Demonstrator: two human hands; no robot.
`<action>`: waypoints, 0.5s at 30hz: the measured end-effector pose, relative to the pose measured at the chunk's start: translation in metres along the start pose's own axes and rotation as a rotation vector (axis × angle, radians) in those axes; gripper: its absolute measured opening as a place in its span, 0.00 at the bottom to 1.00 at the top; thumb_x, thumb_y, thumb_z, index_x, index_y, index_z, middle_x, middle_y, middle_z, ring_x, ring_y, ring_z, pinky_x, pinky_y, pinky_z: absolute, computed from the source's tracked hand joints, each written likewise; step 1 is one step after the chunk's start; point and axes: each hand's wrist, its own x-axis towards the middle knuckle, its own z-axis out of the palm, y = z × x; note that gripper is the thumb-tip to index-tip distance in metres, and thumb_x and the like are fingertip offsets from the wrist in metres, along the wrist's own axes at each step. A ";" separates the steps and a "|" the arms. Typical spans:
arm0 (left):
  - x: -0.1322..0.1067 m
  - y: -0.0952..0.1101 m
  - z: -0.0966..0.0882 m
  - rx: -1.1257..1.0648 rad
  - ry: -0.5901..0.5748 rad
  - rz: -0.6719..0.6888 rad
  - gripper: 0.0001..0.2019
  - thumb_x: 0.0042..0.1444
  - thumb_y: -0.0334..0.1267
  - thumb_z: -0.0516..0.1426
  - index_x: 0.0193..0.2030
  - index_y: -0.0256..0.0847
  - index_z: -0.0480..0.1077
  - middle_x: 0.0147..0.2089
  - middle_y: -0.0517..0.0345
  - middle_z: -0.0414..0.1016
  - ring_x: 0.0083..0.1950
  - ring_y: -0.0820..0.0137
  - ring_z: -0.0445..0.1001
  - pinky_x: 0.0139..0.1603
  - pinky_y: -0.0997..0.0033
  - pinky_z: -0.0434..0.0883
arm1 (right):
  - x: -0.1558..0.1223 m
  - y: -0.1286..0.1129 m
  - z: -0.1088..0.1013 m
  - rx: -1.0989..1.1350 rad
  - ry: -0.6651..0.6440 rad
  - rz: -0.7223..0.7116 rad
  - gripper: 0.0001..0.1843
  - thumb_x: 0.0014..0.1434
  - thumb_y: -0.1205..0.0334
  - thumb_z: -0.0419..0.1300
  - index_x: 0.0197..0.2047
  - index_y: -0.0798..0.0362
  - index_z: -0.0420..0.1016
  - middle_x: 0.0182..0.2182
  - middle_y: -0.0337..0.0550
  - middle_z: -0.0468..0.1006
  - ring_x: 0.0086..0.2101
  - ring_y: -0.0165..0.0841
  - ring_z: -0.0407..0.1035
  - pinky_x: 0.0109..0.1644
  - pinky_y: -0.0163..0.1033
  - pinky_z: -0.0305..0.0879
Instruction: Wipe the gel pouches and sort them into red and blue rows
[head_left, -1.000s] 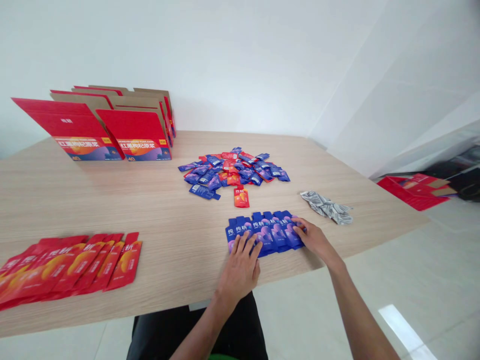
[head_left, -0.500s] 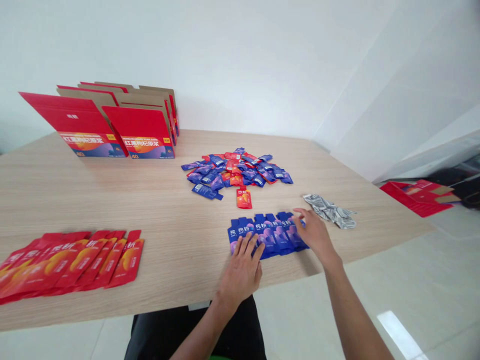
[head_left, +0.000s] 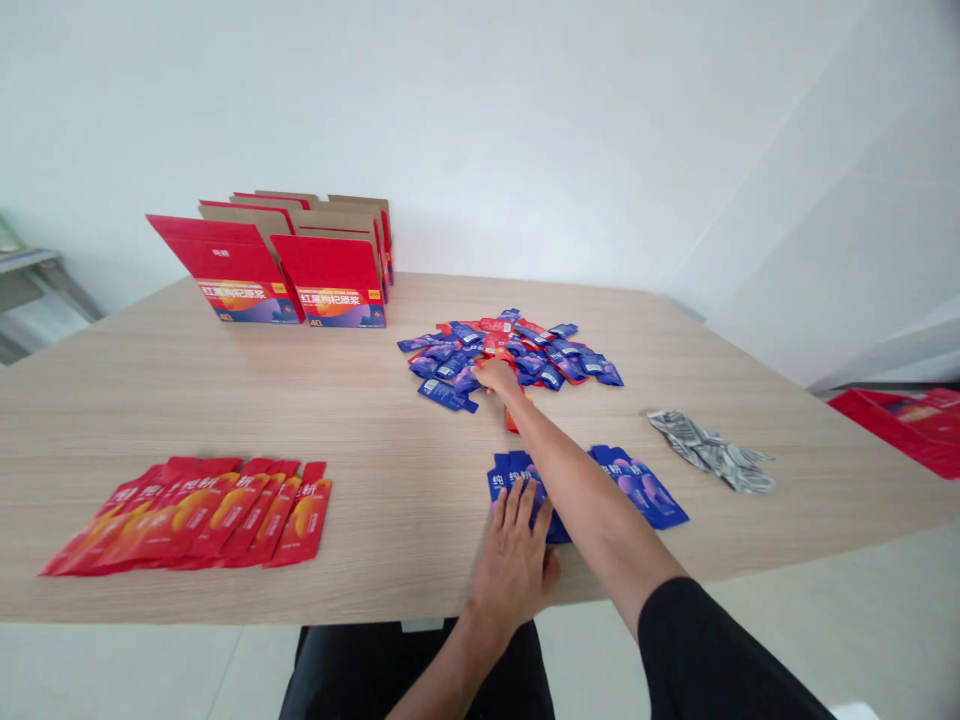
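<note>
My left hand (head_left: 517, 550) lies flat with its fingers stretched over the left part of a row of overlapping blue sachets (head_left: 637, 488) near the table's front edge. My right hand (head_left: 497, 377) reaches across to the mixed pile, its fingers closed at the edge of a blue sachet (head_left: 465, 380). Around it lie several blue and red sachets (head_left: 559, 350) in a heap. Below my right wrist, a single red sachet (head_left: 513, 418) is partly covered by the forearm. That forearm also hides the middle of the blue row.
At left, a fanned row of red sachets (head_left: 217, 510) lies on the table (head_left: 360, 590). Open red cartons (head_left: 337, 285) stand at the back left. A crumpled grey striped cloth (head_left: 709, 450) is at the right. Beyond the right edge, a red box (head_left: 904, 425) sits lower down.
My right hand has moved from the right end of the blue row forward and left to the pile. My left hand stays on the row. The view has shifted left.
</note>
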 end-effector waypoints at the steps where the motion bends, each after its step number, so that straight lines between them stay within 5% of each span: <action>1: 0.000 0.000 0.000 -0.011 -0.001 -0.003 0.33 0.66 0.48 0.53 0.75 0.38 0.55 0.79 0.42 0.52 0.80 0.52 0.48 0.76 0.46 0.56 | 0.005 -0.001 0.004 -0.011 -0.001 0.025 0.17 0.69 0.56 0.58 0.42 0.61 0.81 0.22 0.49 0.79 0.32 0.40 0.77 0.39 0.38 0.69; 9: -0.001 -0.001 0.003 -0.012 0.015 0.000 0.33 0.66 0.44 0.53 0.76 0.39 0.54 0.79 0.43 0.50 0.80 0.52 0.47 0.77 0.46 0.55 | 0.001 0.023 0.009 0.053 -0.010 0.057 0.14 0.65 0.56 0.62 0.32 0.56 0.79 0.18 0.41 0.75 0.21 0.32 0.69 0.29 0.34 0.65; 15: 0.001 0.000 0.003 0.002 0.051 -0.004 0.33 0.66 0.41 0.53 0.76 0.38 0.53 0.80 0.42 0.50 0.80 0.53 0.48 0.76 0.46 0.57 | -0.076 0.098 -0.033 0.139 0.122 -0.018 0.13 0.65 0.57 0.56 0.38 0.55 0.80 0.23 0.39 0.78 0.24 0.31 0.70 0.30 0.33 0.64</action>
